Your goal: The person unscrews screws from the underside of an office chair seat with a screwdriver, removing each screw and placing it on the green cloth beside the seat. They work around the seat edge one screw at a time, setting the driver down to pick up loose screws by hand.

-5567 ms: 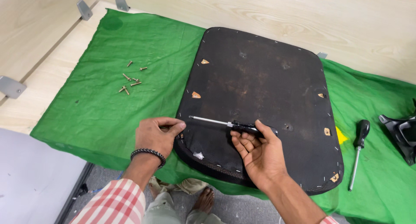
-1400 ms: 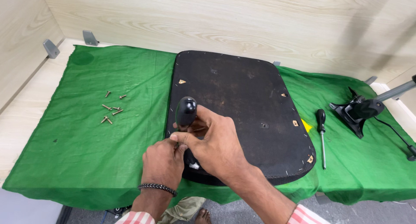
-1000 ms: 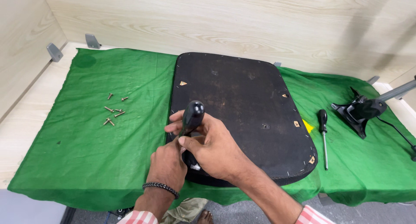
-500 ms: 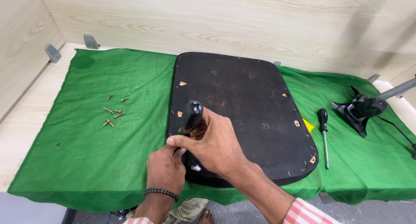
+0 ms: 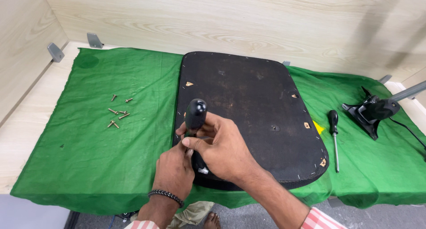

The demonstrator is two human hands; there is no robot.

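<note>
A black upholstered seat panel [image 5: 253,109] lies upside down on a green cloth [image 5: 88,149]. My right hand [image 5: 219,144] grips a black-handled screwdriver [image 5: 194,116] that stands upright at the panel's near left corner. My left hand [image 5: 174,171] sits just below it, fingers pinched at the screwdriver's lower end by the panel edge. The tip and whatever it touches are hidden behind my hands.
Several loose brass screws [image 5: 117,116] lie on the cloth to the left. A second screwdriver [image 5: 334,138] lies right of the panel, and a black metal chair bracket [image 5: 372,111] sits at the far right. Wooden walls with metal brackets [image 5: 55,51] surround the bench.
The screwdriver went from lying flat across the panel corner to standing upright. Over the last second both hands stay at that corner, with only small shifts of the handle.
</note>
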